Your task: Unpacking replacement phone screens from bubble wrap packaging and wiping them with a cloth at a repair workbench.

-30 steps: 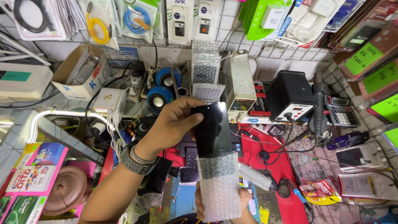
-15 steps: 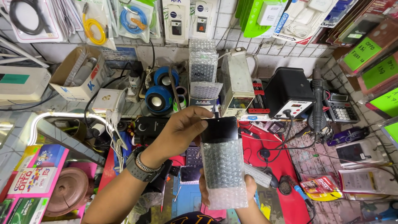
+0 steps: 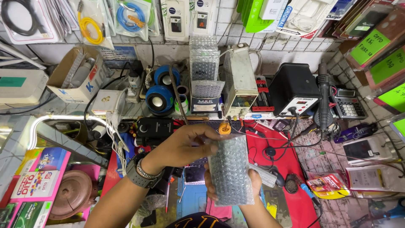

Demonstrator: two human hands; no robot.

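Observation:
A bubble-wrap pouch (image 3: 230,171) stands upright in front of me over the cluttered bench. My right hand (image 3: 252,185) holds it from behind and below, fingers showing at both its sides. My left hand (image 3: 182,145), with a watch and a bracelet on the wrist, pinches the pouch's top left corner. A dark flat thing that stood out of the pouch before is hidden inside it.
A red mat (image 3: 291,169) covers the bench to the right, with cables and small tools on it. Behind stand a black soldering station (image 3: 293,90), a grey power supply (image 3: 238,80), blue speakers (image 3: 158,99) and a calculator (image 3: 348,105). Packaged accessories hang on the wall grid.
The dark flat screen part has slid down into the bubble-wrap pouch until none of it shows. My left hand has come down with it to the pouch's top edge.

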